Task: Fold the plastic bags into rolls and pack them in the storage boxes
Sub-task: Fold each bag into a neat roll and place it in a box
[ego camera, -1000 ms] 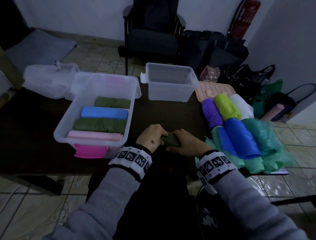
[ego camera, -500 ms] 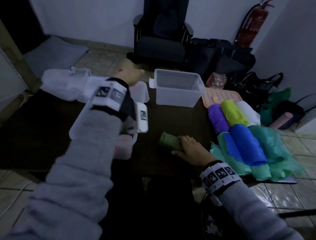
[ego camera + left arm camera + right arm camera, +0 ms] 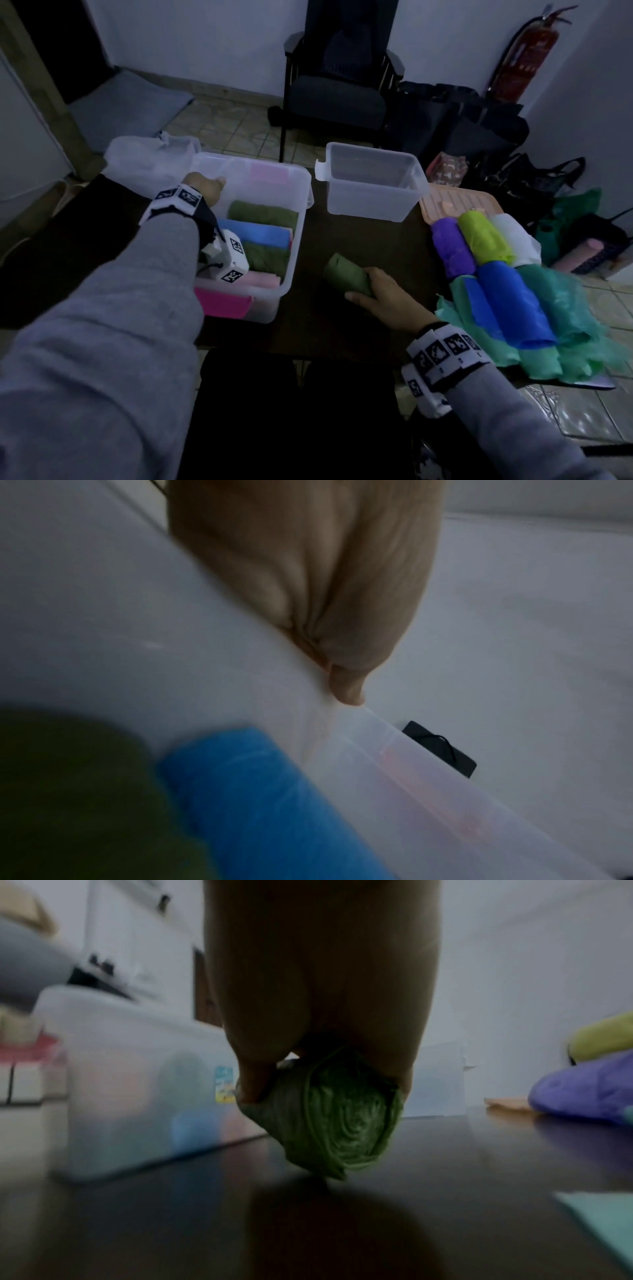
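A dark green rolled bag point(image 3: 344, 274) lies on the dark table, and my right hand point(image 3: 375, 291) grips its near end. The right wrist view shows the green roll's point(image 3: 342, 1123) spiral end with the right hand point(image 3: 322, 1047) curled over it. My left hand point(image 3: 207, 186) holds the far left rim of the clear storage box point(image 3: 298, 219). In the left wrist view, the left hand point(image 3: 342, 688) pinches the box wall point(image 3: 428, 785). Inside the box lie green, blue point(image 3: 257, 233), green and pink rolls.
A second clear box point(image 3: 373, 185) stands empty behind the roll. Purple, lime, white and blue bags point(image 3: 507, 301) are piled on the right over teal ones. A white bag point(image 3: 147, 161) lies beyond the left box. A chair and dark bags stand behind.
My left hand let go of the green roll, rose, then came down on the box's far left rim. The right hand stayed on the roll, which now points up-left.
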Available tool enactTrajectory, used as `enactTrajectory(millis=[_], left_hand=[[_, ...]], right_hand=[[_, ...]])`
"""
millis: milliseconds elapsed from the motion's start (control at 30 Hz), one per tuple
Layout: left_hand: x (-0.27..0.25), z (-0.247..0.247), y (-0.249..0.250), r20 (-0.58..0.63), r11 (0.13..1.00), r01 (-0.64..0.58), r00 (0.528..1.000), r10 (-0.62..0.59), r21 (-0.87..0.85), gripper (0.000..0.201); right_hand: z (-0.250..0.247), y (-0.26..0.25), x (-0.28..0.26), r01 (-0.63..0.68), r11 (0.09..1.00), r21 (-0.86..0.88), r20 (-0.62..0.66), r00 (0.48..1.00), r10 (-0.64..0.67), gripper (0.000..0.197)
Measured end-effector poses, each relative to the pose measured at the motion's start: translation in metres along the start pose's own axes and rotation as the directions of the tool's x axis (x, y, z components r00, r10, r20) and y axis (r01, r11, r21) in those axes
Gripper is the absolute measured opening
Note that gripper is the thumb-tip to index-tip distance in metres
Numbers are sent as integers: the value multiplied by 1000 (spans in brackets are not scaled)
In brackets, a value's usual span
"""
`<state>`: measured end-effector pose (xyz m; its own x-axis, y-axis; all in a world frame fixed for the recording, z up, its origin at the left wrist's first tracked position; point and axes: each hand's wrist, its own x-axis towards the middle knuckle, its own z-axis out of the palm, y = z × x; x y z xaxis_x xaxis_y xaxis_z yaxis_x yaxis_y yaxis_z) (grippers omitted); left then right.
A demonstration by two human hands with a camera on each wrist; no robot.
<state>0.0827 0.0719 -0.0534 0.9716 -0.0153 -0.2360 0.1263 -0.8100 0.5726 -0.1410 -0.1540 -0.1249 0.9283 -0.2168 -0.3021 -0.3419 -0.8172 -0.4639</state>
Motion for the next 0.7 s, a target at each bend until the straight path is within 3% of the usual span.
enactTrajectory(millis=[100, 167, 267, 367, 467, 533, 700], left_hand=[[3, 5, -3, -25, 991, -25, 999, 22, -128, 47], [-1, 3, -3, -55, 981, -15, 998, 4, -193, 48], [-9, -4, -7, -114, 968, -19, 993, -10, -250, 52], [-20, -9, -18, -158, 917, -105, 986, 46, -386, 46], [-35, -12, -27, -204, 858, -187, 974, 99, -478, 39], [-43, -15, -31, -203, 841, -199, 973, 109, -503, 34], [-52, -16, -44, -269, 768, -294, 949, 164, -569, 27]], right_hand=[[-8, -12, 6, 12, 973, 232, -87, 996, 8, 58], [-15, -26, 8, 98, 932, 350, -210, 977, -23, 57], [-26, -57, 6, 343, 843, 414, -463, 877, -129, 52], [-38, -101, 4, 540, 800, 260, -600, 740, -305, 62], [-46, -147, 12, 598, 800, -51, -622, 608, -493, 65], [-46, -172, 22, 553, 814, -180, -575, 612, -543, 62], [-39, -190, 43, 349, 858, -377, -400, 774, -490, 58]])
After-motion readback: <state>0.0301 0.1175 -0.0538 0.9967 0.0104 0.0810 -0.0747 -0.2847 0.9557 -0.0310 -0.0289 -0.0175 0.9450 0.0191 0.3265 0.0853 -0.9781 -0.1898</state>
